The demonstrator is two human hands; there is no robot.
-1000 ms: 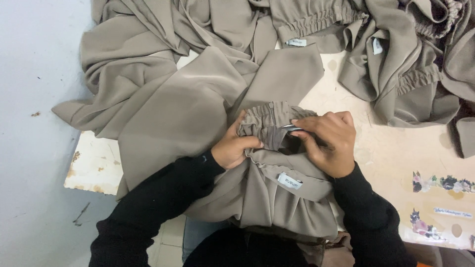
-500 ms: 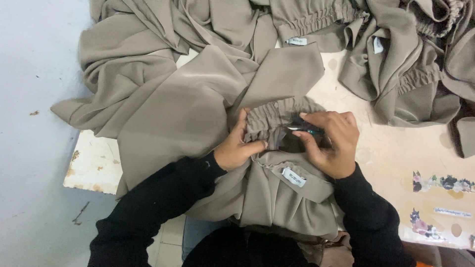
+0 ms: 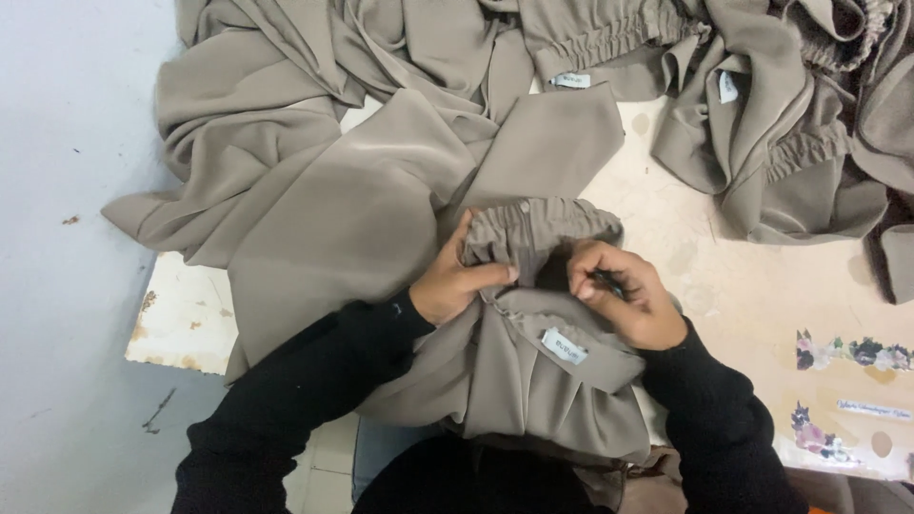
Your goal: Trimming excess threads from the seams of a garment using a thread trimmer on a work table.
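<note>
A taupe garment with a gathered elastic waistband (image 3: 538, 227) lies in front of me on the table, a small white label (image 3: 565, 345) sewn inside it. My left hand (image 3: 455, 281) pinches the waistband fabric near its middle. My right hand (image 3: 624, 295) grips the same waistband from the right, with a small dark tool between its fingers, partly hidden. Both hands are close together, almost touching. Black sleeves cover both arms.
More taupe garments (image 3: 752, 105) with gathered waists and white labels are heaped across the back and right of the worn pale table (image 3: 743, 286). Long folds of fabric (image 3: 314, 209) hang over the table's left edge. Grey floor lies left. Flower stickers (image 3: 847, 352) mark the right.
The waistband has been turned and spread between the hands, and the inner white label has come lower and nearer to me. Both hands shifted slightly along the band.
</note>
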